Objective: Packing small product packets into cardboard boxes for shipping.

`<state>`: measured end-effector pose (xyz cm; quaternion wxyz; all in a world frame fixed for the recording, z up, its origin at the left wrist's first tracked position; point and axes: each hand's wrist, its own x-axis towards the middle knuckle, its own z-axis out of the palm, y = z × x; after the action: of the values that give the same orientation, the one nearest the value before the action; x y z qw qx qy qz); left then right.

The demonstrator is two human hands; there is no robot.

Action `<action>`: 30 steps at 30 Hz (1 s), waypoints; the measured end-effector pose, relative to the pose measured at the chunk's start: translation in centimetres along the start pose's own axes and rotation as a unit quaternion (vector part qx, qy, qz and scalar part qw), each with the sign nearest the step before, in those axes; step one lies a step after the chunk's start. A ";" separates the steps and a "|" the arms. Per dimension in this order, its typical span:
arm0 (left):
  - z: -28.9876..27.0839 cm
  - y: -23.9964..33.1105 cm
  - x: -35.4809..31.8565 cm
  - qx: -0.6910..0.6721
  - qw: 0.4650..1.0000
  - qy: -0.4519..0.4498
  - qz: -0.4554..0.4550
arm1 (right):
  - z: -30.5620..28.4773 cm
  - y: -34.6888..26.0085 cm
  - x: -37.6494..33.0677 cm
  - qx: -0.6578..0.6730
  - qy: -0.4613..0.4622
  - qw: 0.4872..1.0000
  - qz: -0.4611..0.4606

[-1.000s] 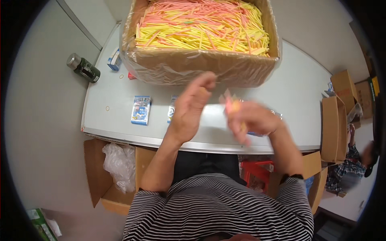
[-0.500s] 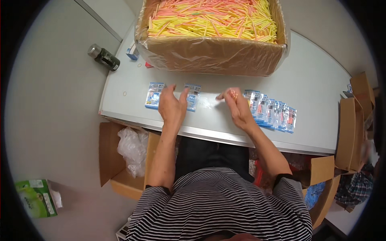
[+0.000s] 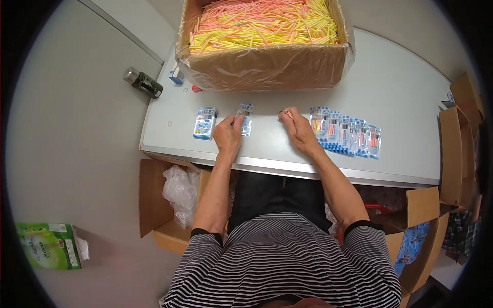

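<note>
Near the table's front edge, my left hand (image 3: 228, 137) is closed at the left side of a small clear-and-blue packet (image 3: 247, 123), thumb and fingers gripping its edge. To the right, my right hand (image 3: 299, 132) is curled round a bunch of thin sticks; only their pinkish ends (image 3: 289, 114) show past the fingers. A stack of similar blue-and-white packets (image 3: 205, 123) lies left of my left hand. Beyond my right hand, an overlapping row of packets (image 3: 345, 134) fans out, with pink and yellow sticks visible inside several of them.
A large plastic-lined carton (image 3: 264, 69) full of pink and yellow sticks stands at the back of the white table (image 3: 277, 159). A dark flask (image 3: 144, 83) lies at the left. Open cardboard boxes (image 3: 150, 200) sit below the front edge, with more boxes (image 3: 452, 154) at the right.
My left hand has closed on the packet's edge after being spread above it. The right hand has moved slightly left, still curled round the sticks. The whole view has shifted a little.
</note>
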<state>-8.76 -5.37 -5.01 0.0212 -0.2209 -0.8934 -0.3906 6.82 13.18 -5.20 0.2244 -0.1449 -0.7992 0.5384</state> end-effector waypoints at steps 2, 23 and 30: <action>-0.2 -0.2 -0.1 -0.038 0.996 0.046 0.067 | 0.1 -0.2 0.0 0.006 0.006 1.000 -0.009; -3.3 5.7 -8.1 -0.453 0.870 -0.190 -0.039 | -1.2 -7.8 -1.9 0.548 0.066 0.832 -0.052; -3.3 4.5 -7.9 -0.433 0.877 -0.207 -0.019 | -0.5 -7.1 -2.3 0.552 0.061 0.830 -0.047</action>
<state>-0.20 -8.06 -1.27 -0.2691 -0.2666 -0.6233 -0.6841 9.08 9.83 1.02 0.3401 0.0084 -0.3599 0.8687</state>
